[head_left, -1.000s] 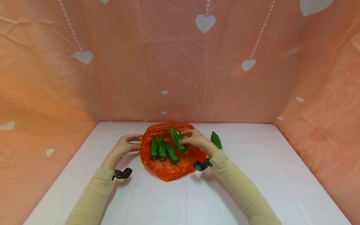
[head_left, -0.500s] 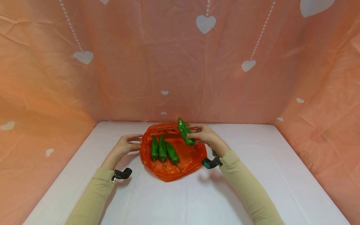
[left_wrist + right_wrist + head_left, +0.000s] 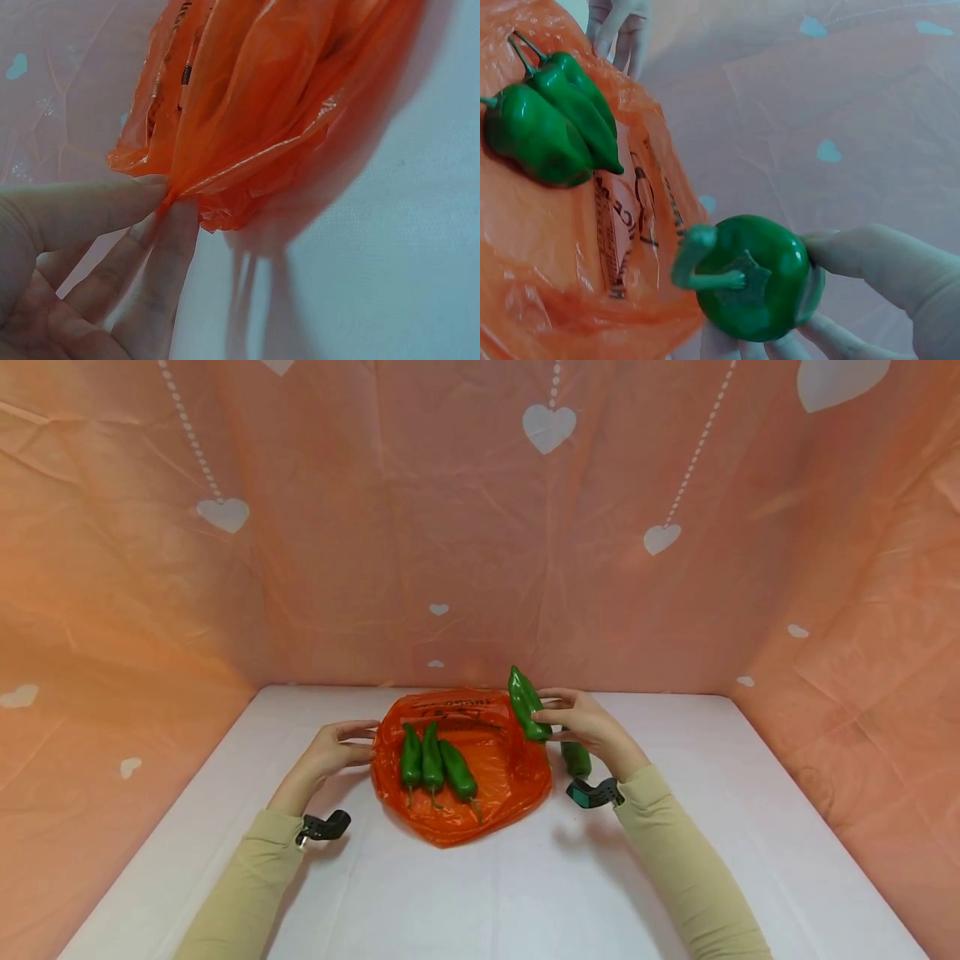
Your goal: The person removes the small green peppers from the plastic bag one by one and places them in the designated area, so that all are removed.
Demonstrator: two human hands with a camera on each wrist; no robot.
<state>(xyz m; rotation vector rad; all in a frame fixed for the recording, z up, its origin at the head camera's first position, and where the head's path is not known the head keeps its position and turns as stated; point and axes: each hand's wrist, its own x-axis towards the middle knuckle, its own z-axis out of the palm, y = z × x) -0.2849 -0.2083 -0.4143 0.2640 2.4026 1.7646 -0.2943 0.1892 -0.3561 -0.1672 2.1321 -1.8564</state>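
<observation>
An orange-red plastic bag [image 3: 495,777] with dark print lies spread on the white table, its mouth gaping. Three green peppers [image 3: 432,758] lie side by side in its left half, stems toward me. My left hand [image 3: 333,749] pinches the bag's left rim between thumb and fingers, and the left wrist view shows the gathered plastic [image 3: 174,193]. Above the bag's right rim, my right hand [image 3: 588,722] holds another green pepper [image 3: 527,703], tip upward. In the right wrist view this pepper's stem end [image 3: 750,281] faces the camera, with thumb and fingers around its sides.
One more green pepper [image 3: 576,761] lies on the table just right of the bag, partly hidden under my right hand. The white table [image 3: 465,902] is enclosed at the back and sides by orange cloth [image 3: 465,543] with white hearts.
My right hand has lifted the pepper out from among the others in the bag and carried it right, to the bag's right rim. The left hand stays on the bag's left rim.
</observation>
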